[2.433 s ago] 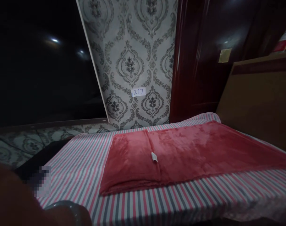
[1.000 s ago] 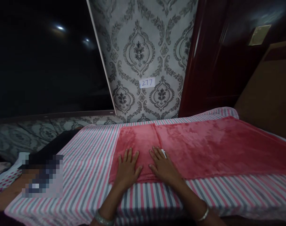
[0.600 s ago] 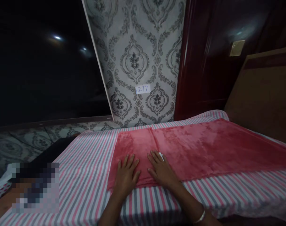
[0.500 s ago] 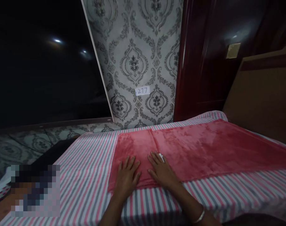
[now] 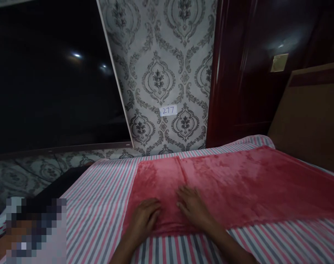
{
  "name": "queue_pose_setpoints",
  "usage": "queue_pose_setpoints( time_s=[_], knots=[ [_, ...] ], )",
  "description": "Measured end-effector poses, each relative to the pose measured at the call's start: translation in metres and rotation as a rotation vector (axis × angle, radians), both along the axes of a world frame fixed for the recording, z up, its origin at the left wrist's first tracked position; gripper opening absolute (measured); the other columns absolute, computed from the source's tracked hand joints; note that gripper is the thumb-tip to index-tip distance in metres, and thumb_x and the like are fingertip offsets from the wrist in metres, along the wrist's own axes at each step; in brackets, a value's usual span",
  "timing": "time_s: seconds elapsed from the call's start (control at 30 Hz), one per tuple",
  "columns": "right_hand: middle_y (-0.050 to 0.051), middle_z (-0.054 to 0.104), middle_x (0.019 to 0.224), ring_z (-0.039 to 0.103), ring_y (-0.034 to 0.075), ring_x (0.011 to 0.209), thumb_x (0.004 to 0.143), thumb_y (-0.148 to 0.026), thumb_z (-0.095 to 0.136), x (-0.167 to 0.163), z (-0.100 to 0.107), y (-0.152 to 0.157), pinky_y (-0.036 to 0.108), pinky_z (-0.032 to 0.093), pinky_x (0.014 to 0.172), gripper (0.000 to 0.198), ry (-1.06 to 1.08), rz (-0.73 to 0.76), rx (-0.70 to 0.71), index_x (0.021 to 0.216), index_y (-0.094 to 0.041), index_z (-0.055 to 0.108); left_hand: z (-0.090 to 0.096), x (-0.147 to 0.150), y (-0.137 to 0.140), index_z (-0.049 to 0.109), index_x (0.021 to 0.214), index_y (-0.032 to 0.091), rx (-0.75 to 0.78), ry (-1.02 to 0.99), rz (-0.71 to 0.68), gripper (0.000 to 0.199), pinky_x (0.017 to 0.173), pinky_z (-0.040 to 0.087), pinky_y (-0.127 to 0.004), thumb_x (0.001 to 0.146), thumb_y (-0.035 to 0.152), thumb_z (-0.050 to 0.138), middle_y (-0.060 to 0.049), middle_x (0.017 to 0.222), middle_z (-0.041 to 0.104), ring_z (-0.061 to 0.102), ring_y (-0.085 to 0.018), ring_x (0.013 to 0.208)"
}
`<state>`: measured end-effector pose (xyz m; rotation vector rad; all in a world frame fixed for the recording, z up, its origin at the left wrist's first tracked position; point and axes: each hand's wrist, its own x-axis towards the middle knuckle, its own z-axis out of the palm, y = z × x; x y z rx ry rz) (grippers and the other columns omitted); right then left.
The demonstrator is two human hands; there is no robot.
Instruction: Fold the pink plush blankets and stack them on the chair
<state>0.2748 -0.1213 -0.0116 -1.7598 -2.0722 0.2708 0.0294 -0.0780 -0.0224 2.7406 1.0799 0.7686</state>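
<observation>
A red plush blanket lies spread on the striped sheet, its left part folded over so that an edge runs up its middle. My left hand rests on the folded part near the front left, fingers slightly bent and thumb apart, gripping nothing. Just right of it, my right hand lies across the fold's edge with its fingers extended and a little blurred. Neither palm can be seen.
The pink, grey and white striped sheet covers the surface underneath. A large dark screen stands at the left against patterned wallpaper bearing a paper label. At the right is a brown board. A pixelated patch hides the lower left.
My left hand's fingers have drawn closer together and turned to the right. My right hand has shifted slightly and now covers the white tag. The view has tilted up a little.
</observation>
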Motion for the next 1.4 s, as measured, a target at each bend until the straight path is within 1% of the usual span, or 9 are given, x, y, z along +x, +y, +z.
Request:
queue_pose_setpoints(
  time_s=[0.13, 0.3, 0.43, 0.53, 0.67, 0.8, 1.0, 1.2, 1.4],
  knots=[
    [0.013, 0.043, 0.157, 0.036, 0.026, 0.147, 0.097, -0.032, 0.042, 0.007, 0.029, 0.049, 0.047, 0.022, 0.123, 0.057, -0.007, -0.022, 0.11, 0.151, -0.016, 0.046, 0.031, 0.001, 0.045, 0.062, 0.138, 0.022, -0.02, 0.004, 0.118, 0.045, 0.112, 0.045, -0.042, 0.098, 0.032, 0.042, -0.008, 0.139, 0.064, 0.06, -0.024, 0.128],
    [0.014, 0.028, 0.164, 0.025, 0.026, 0.152, 0.095, -0.027, 0.046, -0.005, 0.043, 0.128, 0.044, 0.021, 0.122, 0.066, -0.068, -0.103, -0.017, 0.158, -0.011, 0.032, 0.057, 0.026, 0.119, 0.046, 0.15, 0.011, -0.166, 0.191, 0.424, 0.057, 0.12, 0.032, -0.045, 0.095, 0.029, 0.046, -0.017, 0.158, 0.04, 0.035, -0.027, 0.148],
    [0.014, 0.025, 0.165, 0.022, 0.027, 0.153, 0.099, -0.032, 0.04, -0.011, 0.033, 0.175, 0.047, 0.016, 0.122, 0.062, -0.125, -0.172, -0.081, 0.158, -0.013, 0.033, 0.059, 0.044, 0.158, 0.037, 0.155, 0.017, -0.28, 0.295, 0.557, 0.059, 0.122, 0.02, -0.054, 0.099, 0.039, 0.04, -0.015, 0.165, 0.026, 0.019, -0.028, 0.154],
    [0.014, 0.028, 0.164, 0.017, 0.029, 0.154, 0.101, -0.042, 0.038, -0.005, 0.017, 0.194, 0.051, 0.01, 0.122, 0.063, -0.157, -0.157, -0.062, 0.158, -0.015, 0.034, 0.045, 0.051, 0.174, 0.037, 0.155, 0.017, -0.272, 0.35, 0.567, 0.06, 0.122, 0.016, -0.058, 0.101, 0.044, 0.034, -0.016, 0.165, 0.025, 0.017, -0.03, 0.155],
    [0.015, 0.031, 0.163, 0.018, 0.031, 0.153, 0.101, -0.054, 0.034, 0.007, -0.007, 0.202, 0.056, 0.013, 0.12, 0.069, -0.133, -0.21, -0.097, 0.156, -0.013, 0.036, 0.018, 0.052, 0.183, 0.033, 0.156, 0.015, -0.189, 0.401, 0.556, 0.064, 0.119, 0.022, -0.06, 0.102, 0.048, 0.027, -0.017, 0.165, 0.027, 0.019, -0.031, 0.154],
    [0.016, 0.03, 0.164, 0.018, 0.031, 0.153, 0.101, -0.055, 0.032, 0.012, -0.018, 0.204, 0.055, 0.016, 0.119, 0.07, -0.132, -0.232, -0.092, 0.156, -0.012, 0.036, 0.007, 0.052, 0.185, 0.03, 0.158, 0.016, -0.217, 0.397, 0.562, 0.066, 0.119, 0.023, -0.06, 0.102, 0.051, 0.026, -0.015, 0.166, 0.025, 0.017, -0.031, 0.154],
    [0.014, 0.025, 0.165, 0.015, 0.03, 0.154, 0.101, -0.053, 0.03, 0.012, -0.015, 0.205, 0.055, 0.014, 0.121, 0.07, -0.121, -0.233, -0.14, 0.158, -0.012, 0.032, 0.007, 0.049, 0.189, 0.029, 0.159, 0.017, -0.252, 0.367, 0.546, 0.068, 0.119, 0.023, -0.06, 0.102, 0.054, 0.027, -0.015, 0.166, 0.023, 0.015, -0.031, 0.155],
    [0.013, 0.02, 0.167, 0.01, 0.029, 0.155, 0.102, -0.052, 0.028, 0.012, -0.015, 0.206, 0.054, 0.012, 0.122, 0.071, -0.12, -0.237, -0.154, 0.159, -0.01, 0.028, 0.005, 0.047, 0.188, 0.033, 0.157, 0.018, -0.225, 0.32, 0.535, 0.066, 0.119, 0.024, -0.06, 0.102, 0.053, 0.03, -0.015, 0.165, 0.027, 0.019, -0.032, 0.154],
    [0.014, 0.017, 0.168, 0.01, 0.029, 0.155, 0.102, -0.047, 0.032, 0.015, 0.008, 0.192, 0.056, 0.015, 0.121, 0.069, -0.157, -0.207, -0.221, 0.16, -0.01, 0.026, 0.005, 0.046, 0.185, 0.043, 0.151, 0.017, -0.088, 0.24, 0.528, 0.058, 0.118, 0.027, -0.057, 0.102, 0.046, 0.038, -0.018, 0.163, 0.031, 0.025, -0.032, 0.152]
  ],
)
